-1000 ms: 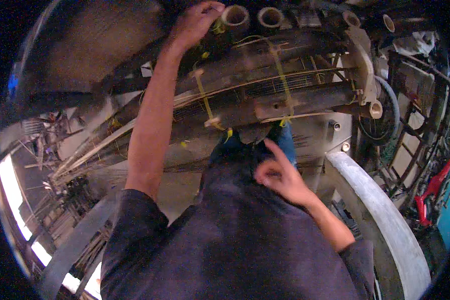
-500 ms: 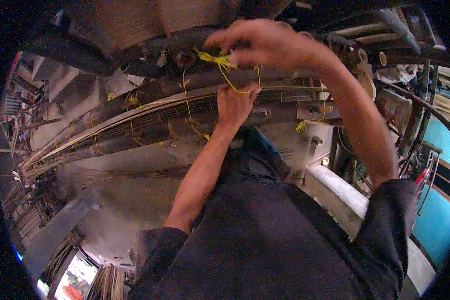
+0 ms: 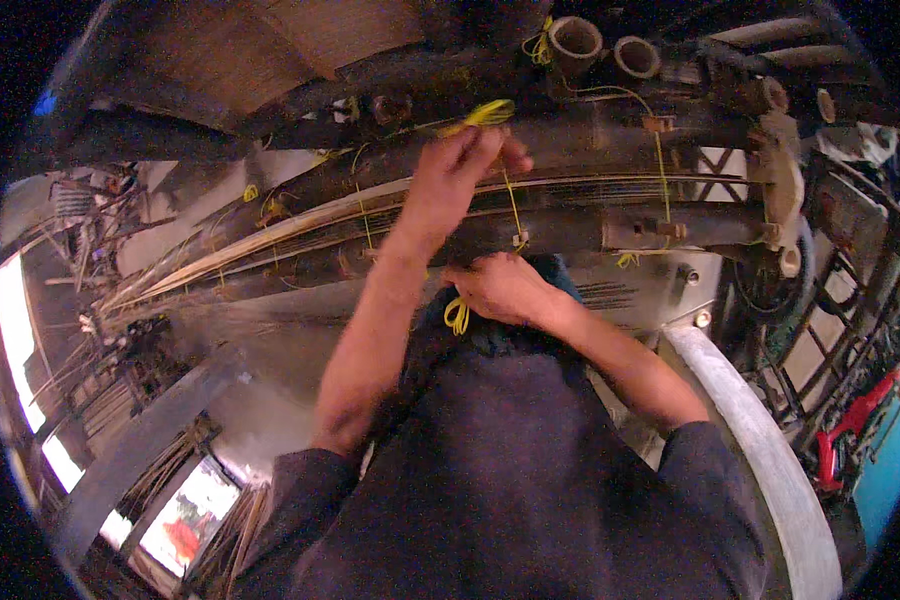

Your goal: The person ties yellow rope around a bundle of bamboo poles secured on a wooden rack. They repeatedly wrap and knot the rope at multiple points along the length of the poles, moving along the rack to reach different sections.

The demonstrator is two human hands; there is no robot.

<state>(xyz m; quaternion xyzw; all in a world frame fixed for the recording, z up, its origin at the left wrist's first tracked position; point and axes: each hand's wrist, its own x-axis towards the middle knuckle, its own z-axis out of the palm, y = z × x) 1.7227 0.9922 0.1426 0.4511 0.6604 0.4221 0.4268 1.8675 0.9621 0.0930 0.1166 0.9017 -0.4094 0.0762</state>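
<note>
A long frame of dark bamboo poles (image 3: 560,222) lies across in front of me, with thin split strips (image 3: 300,222) running along it. Over the upper pole, my left hand (image 3: 450,180) has its fingers curled at a bundle of yellow cord (image 3: 490,113), slightly smeared by motion. My right hand (image 3: 505,290) is lower, beside the near pole, its fingers pinched together; a yellow cord loop (image 3: 457,316) hangs from them. Between the hands, a yellow tie cord (image 3: 514,205) stretches from the upper pole down across the strips to a small peg on the lower pole.
Cut bamboo tube ends (image 3: 575,40) point toward me at the upper right. A pale end piece (image 3: 785,180) closes the frame's right end. A whitish beam (image 3: 745,440) slants at lower right, near a red object (image 3: 863,420). Bundled sticks (image 3: 255,530) stand at lower left.
My right hand has come down from above the upper pole to beside the lower pole. My left hand has moved up to the upper pole. The view has shifted, showing more of the frame's right end.
</note>
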